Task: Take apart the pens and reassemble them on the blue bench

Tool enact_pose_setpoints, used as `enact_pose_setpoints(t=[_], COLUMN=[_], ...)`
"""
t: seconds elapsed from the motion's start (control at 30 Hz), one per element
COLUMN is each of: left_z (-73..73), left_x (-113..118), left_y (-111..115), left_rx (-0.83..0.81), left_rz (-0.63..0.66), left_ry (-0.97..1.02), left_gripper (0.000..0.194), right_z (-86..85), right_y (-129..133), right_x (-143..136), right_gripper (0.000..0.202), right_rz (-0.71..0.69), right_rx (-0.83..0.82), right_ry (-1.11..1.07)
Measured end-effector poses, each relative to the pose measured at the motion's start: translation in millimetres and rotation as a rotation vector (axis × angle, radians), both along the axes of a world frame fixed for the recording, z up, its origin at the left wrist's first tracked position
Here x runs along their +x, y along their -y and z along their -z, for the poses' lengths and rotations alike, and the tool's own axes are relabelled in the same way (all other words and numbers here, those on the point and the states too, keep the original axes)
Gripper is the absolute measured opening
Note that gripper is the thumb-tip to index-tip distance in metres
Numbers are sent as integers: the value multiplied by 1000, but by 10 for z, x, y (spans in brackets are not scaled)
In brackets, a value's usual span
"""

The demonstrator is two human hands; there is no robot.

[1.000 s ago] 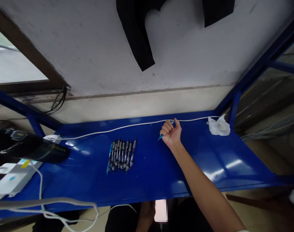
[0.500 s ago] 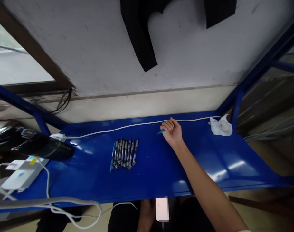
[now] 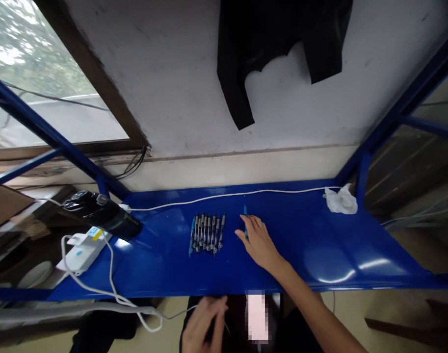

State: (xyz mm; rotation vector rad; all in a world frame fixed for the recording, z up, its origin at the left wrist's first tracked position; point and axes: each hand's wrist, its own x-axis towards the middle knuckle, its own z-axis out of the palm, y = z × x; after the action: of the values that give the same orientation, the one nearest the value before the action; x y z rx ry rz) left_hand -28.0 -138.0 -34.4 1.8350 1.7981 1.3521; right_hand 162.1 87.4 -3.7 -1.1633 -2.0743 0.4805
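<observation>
Several dark pens with grey grips (image 3: 209, 233) lie side by side on the blue tabletop (image 3: 165, 274), with a light blue pen (image 3: 192, 238) at the left end of the row. To the right of the row, my right hand (image 3: 259, 241) rests over another blue pen (image 3: 245, 211), its thumb and fingers around the pen, which points away from me. Below the table's front edge is my left hand (image 3: 204, 323), blurred, its fingers partly bent; whether it holds anything is unclear.
A black bottle (image 3: 106, 215) leans at the left, near a white power strip (image 3: 82, 252) with looping cables. A white cable (image 3: 209, 197) runs along the back. Crumpled white tissue (image 3: 340, 200) lies at the back right. Black clothing (image 3: 282, 39) hangs on the wall.
The view has shifted. My right hand has come down closer to the pen row, and the blue pen with it has turned lengthwise. My left hand has risen toward the table's front edge.
</observation>
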Motion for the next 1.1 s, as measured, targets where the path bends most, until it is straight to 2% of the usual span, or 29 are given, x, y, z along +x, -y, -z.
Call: enact_pose_setpoints(t=[0.03,0.1,0.13,0.2,0.27,0.33,0.43,0.6,0.87,1.0,1.1], left_z=[-136,-336,-392,-427,-397,-357,-334,-360,-387,-380,-366], left_x=[-140,-418,-542,-735,-847,-889,-884,-867,-822,-825,-849], left_y=[-136,-478,-657,-976,-1204,-1342,-1440,-1502,-1570,-1551,-1536], left_rx=[49,64,30,-34,-109,-155,-174,-168,-190,-138,-98], left_rz=[45,-21,-42,22,124,197,257,282,305,242,160], left_ry=[-36,-114,-189,-361,-469,-522,-572,-594,-589,-524,-409], left_gripper=[29,38,52,90,96,89,80,75,68,69,65], right_z=[44,107,125,140,139,132,110,21,-92,-117,-121], right_y=[71,157,181,213,241,269,284,187,-243,-567,-774], right_x=[-54,-181,-246,-360,-434,-464,-454,-402,-274,-53,196], right_gripper=[62,67,70,76,83,89,85,67,39,32,36], right_rz=[-2,-2,-6,-22,-58,-93,-113,-131,-221,-121,-9], right_rx=[52,107,113,102,95,104,119,80,-37,-43,-41], right_ry=[98,230,273,329,350,344,313,229,-31,-218,-317])
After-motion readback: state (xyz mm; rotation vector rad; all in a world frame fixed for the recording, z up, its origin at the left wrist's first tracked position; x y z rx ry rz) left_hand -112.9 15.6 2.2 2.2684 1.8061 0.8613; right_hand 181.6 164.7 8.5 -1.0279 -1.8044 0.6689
